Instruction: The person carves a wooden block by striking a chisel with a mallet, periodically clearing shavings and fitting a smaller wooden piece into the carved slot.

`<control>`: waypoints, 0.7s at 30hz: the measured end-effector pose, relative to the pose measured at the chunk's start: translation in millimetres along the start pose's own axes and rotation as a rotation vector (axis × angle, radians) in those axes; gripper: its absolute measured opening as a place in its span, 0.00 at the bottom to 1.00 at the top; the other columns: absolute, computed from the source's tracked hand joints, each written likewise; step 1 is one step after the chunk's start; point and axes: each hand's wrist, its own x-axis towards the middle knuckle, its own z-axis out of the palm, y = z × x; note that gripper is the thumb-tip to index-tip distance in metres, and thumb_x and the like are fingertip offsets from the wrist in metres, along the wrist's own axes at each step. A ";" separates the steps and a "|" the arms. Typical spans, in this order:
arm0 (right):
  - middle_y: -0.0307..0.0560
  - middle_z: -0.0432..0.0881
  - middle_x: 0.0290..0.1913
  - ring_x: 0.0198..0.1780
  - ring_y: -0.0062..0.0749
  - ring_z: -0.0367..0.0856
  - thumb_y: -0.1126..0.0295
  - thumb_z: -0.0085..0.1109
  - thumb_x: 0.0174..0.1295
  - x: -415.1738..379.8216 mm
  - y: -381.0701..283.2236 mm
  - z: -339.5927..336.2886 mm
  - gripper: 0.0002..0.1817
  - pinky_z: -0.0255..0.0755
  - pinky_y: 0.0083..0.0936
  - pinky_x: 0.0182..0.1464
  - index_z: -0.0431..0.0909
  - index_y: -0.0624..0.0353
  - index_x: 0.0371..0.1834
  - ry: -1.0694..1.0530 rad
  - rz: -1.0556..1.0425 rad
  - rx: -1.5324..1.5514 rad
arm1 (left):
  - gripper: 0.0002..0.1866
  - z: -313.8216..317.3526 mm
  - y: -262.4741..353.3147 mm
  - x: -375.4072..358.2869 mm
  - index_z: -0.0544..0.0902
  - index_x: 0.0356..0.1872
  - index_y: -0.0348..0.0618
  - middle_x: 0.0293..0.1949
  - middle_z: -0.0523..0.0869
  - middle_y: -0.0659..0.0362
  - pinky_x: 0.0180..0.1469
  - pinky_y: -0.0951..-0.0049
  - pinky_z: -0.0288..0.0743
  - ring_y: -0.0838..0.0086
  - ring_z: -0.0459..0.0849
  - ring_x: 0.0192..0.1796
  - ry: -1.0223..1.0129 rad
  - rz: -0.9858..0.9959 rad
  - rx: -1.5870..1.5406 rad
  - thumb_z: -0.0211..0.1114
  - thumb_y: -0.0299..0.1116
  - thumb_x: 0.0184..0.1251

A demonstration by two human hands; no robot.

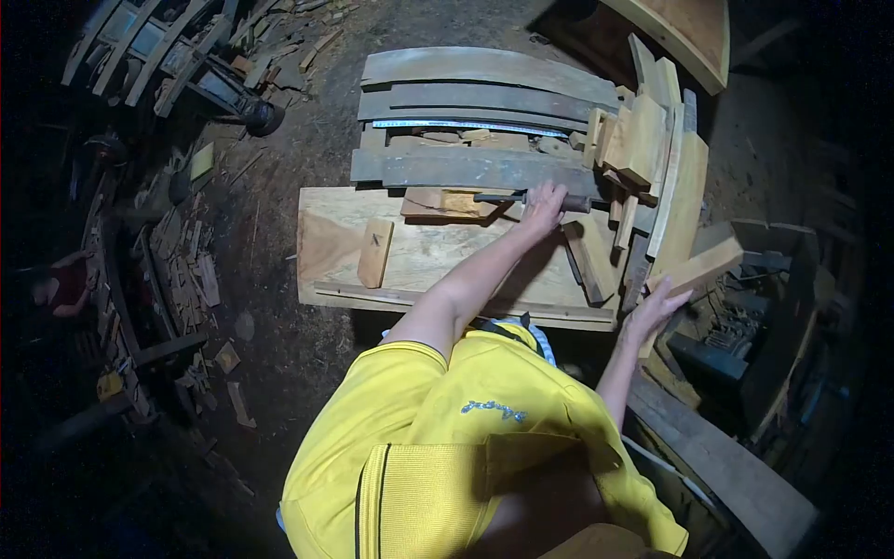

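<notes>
My left hand is closed around a chisel, its round handle showing to the right of my fingers. The dark blade points left, over a notched wooden block on the workbench. Out at the bench's right side, my right hand grips a short squared wood block, tilted up to the right. Part of that hand's grip is hidden behind the block. A smaller wood piece lies on the bench to the left, and a slanted block rests between my hands.
Long grey boards cover the far half of the bench, with a blue-white ruler among them. Planks and blocks pile up along the right. An open box of metal tools stands at right. Wood scraps litter the floor; a person is far left.
</notes>
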 end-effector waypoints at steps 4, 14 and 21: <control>0.66 0.58 0.65 0.68 0.48 0.55 0.69 0.47 0.64 -26.7 83.4 21.5 0.34 0.50 0.34 0.67 0.41 0.66 0.69 -0.191 -0.137 -0.422 | 0.18 4.3 -1.0 -3.0 0.72 0.39 0.44 0.40 0.72 0.48 0.44 0.55 0.65 0.53 0.72 0.46 -0.038 0.027 0.080 0.66 0.27 0.45; 0.66 0.59 0.64 0.63 0.53 0.63 0.66 0.45 0.65 -35.7 67.5 44.3 0.34 0.54 0.34 0.66 0.42 0.67 0.69 -0.173 0.055 -0.090 | 0.18 0.9 -16.2 -4.9 0.72 0.41 0.43 0.42 0.71 0.47 0.47 0.55 0.64 0.52 0.71 0.49 -0.087 -0.048 0.106 0.65 0.26 0.45; 0.62 0.55 0.68 0.69 0.46 0.54 0.71 0.48 0.62 -81.1 59.1 65.3 0.35 0.47 0.33 0.69 0.43 0.66 0.70 -0.752 -0.082 -0.238 | 0.21 -50.7 -24.9 -4.1 0.71 0.44 0.43 0.42 0.69 0.47 0.50 0.56 0.63 0.50 0.69 0.49 0.123 -0.026 -0.041 0.65 0.27 0.45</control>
